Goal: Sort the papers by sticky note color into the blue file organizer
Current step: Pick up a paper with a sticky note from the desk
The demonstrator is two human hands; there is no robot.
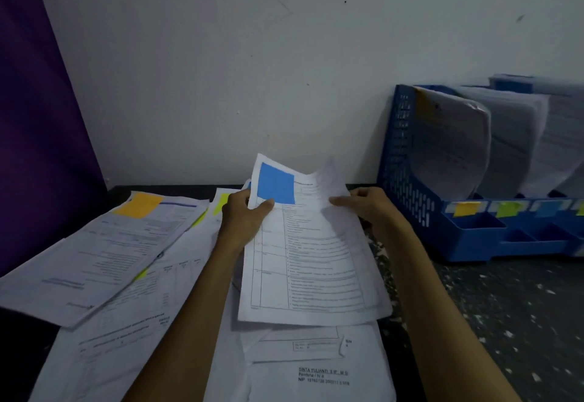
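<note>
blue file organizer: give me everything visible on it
The blue file organizer is blue plastic with a perforated left side wall, standing on the dark speckled counter against the white wall, at right and partly cut off by the frame. Its upright slots hold curling white papers. Coloured sticky labels, orange, yellow-green and blue, mark the front compartments. Neither of the hands touches it.

Both hands are up off the dark speckled desk [505, 322] holding a printed sheet [309, 259] with a blue sticky note [276, 183] near its top corner, left hand [245, 221] pinching the top left edge and right hand [369, 209] gripping the top right. Under and to the left there's a messy spread of papers [126, 275], one with an orange sticky note [139, 205]. Over on the right against the wall sits the blue file organizer [410, 180], already stuffed with curled sheets, with little coloured tabs [466, 209] stuck along its front.
</note>
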